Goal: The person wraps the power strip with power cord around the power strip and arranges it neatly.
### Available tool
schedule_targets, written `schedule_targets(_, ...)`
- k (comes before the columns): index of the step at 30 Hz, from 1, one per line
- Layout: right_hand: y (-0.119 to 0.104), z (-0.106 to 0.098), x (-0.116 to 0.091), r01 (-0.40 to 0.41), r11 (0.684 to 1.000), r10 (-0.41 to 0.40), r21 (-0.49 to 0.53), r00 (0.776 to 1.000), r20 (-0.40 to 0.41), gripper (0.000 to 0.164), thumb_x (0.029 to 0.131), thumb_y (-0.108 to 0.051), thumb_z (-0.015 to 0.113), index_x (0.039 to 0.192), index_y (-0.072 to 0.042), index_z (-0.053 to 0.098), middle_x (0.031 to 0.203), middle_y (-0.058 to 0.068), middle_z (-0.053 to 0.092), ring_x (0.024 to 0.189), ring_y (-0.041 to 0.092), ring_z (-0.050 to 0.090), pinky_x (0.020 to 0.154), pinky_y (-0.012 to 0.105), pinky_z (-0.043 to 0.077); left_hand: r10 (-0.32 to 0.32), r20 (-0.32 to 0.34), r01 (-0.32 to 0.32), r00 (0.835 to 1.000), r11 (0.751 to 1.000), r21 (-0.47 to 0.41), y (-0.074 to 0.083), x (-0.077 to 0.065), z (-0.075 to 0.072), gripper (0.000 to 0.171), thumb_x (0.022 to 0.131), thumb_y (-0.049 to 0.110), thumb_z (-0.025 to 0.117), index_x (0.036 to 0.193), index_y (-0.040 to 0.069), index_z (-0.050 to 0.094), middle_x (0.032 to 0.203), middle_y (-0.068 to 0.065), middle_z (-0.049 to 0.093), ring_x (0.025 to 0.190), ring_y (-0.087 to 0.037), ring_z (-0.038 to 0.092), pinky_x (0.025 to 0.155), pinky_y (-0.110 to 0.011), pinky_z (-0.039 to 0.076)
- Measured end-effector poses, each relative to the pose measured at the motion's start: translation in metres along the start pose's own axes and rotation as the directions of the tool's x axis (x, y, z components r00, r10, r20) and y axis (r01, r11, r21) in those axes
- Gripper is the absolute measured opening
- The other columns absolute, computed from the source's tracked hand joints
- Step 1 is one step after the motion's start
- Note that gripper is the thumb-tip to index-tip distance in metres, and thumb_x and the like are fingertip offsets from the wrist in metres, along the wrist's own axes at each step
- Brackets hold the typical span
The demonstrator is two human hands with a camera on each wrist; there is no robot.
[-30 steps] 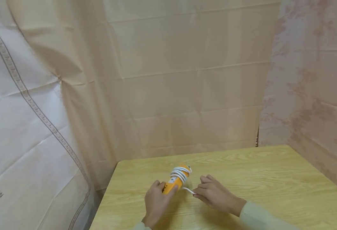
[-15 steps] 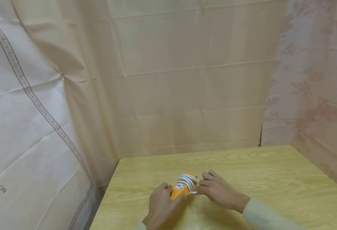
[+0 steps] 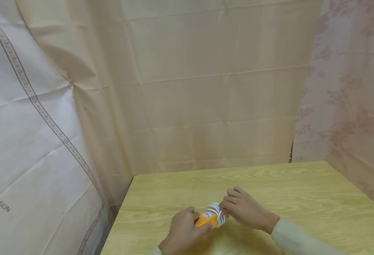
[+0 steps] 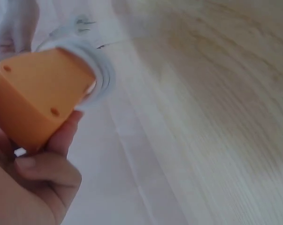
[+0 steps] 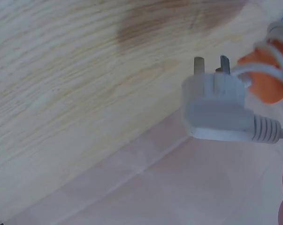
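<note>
My left hand (image 3: 184, 228) grips the near end of an orange power strip (image 3: 202, 222), holding it tilted above the table. A white cord (image 3: 213, 208) is wound in several loops around the strip's other end. Part of a white socket face shows beside the loops. At that wound end, my right hand (image 3: 245, 210) pinches the cord with curled fingers. A white plug (image 5: 214, 108) with metal prongs hangs free near the right hand in the right wrist view. The left wrist view shows the strip's underside, with the left fingers (image 4: 52, 171) curled against it.
Under both hands lies a wood-grain table (image 3: 301, 191). A beige curtain (image 3: 180, 106) hangs behind it, with a white printed cloth (image 3: 30, 148) at the left and a pink floral cloth (image 3: 349, 106) at the right.
The left hand has moved right and nearer with the power strip, turning its wound end rightward. The cord stretch between strip and right hand has shortened; the right hand now meets the loops.
</note>
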State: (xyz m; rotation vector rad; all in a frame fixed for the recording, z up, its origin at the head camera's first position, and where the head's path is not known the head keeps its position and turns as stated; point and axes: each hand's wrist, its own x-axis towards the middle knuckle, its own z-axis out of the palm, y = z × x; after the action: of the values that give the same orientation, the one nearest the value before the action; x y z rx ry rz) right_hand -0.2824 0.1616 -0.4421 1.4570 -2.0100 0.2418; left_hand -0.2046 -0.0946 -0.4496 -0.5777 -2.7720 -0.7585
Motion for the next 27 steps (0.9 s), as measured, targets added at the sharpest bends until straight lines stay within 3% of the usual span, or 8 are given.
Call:
schedule_targets(5,0.003,0.0,0.001,-0.008,0.999,0.008,0.049,1.0,-0.001,0.026,0.105,-0.04,0.053,0.1,-0.023,0.071,0.092,-0.02,0.063,0.078,0.004,0.033,0.077,0.022,0.03,0.02,0.088,-0.001,0.996,0.977,-0.214,-0.006,0.001,-0.006,0.047,0.087,0.054,0.077,0.064,0.014,0.068,0.064,0.013,0.039,0.053,-0.001,0.035,0.047,-0.018,0.031)
schedule_targets(10,0.003,0.0,0.003,0.015,0.993,-0.012,0.118,1.0,-0.018,0.018,0.103,-0.037,0.057,0.103,-0.024,0.07,0.094,-0.023,0.06,0.08,0.001,0.033,0.08,0.019,0.029,0.069,0.171,0.009,0.983,0.908,-0.418,-0.015,0.003,-0.008,0.056,0.09,0.047,0.077,0.053,0.016,0.048,0.06,0.013,0.034,0.051,0.0,0.03,0.047,-0.017,0.027)
schedule_targets(16,0.002,-0.002,0.008,0.03,0.984,-0.03,0.175,1.0,-0.003,0.015,0.106,-0.032,0.056,0.107,-0.025,0.07,0.097,-0.022,0.059,0.082,0.002,0.035,0.082,0.02,0.032,0.121,0.272,0.059,0.955,0.819,-0.57,-0.022,0.004,-0.011,0.048,0.094,0.038,0.075,0.059,0.01,0.061,0.061,0.011,0.038,0.053,-0.001,0.033,0.051,-0.018,0.031)
schedule_targets(22,0.002,0.001,0.007,0.029,0.971,-0.026,0.237,1.0,-0.016,0.017,0.106,-0.031,0.056,0.102,-0.025,0.072,0.097,-0.022,0.063,0.08,0.002,0.036,0.08,0.02,0.034,0.137,0.372,0.165,0.918,0.721,-0.673,-0.022,0.004,-0.012,0.051,0.094,0.035,0.076,0.062,0.003,0.053,0.063,0.009,0.038,0.055,-0.004,0.031,0.055,-0.02,0.03)
schedule_targets(27,0.003,0.004,0.006,0.026,0.943,-0.021,0.332,1.0,-0.017,0.01,0.102,-0.029,0.063,0.101,-0.026,0.073,0.096,-0.024,0.065,0.078,-0.001,0.035,0.076,0.013,0.031,0.183,0.422,0.21,0.888,0.657,-0.724,-0.026,0.001,-0.012,0.042,0.095,0.032,0.075,0.07,-0.001,0.068,0.065,0.01,0.043,0.057,-0.003,0.034,0.057,-0.019,0.032)
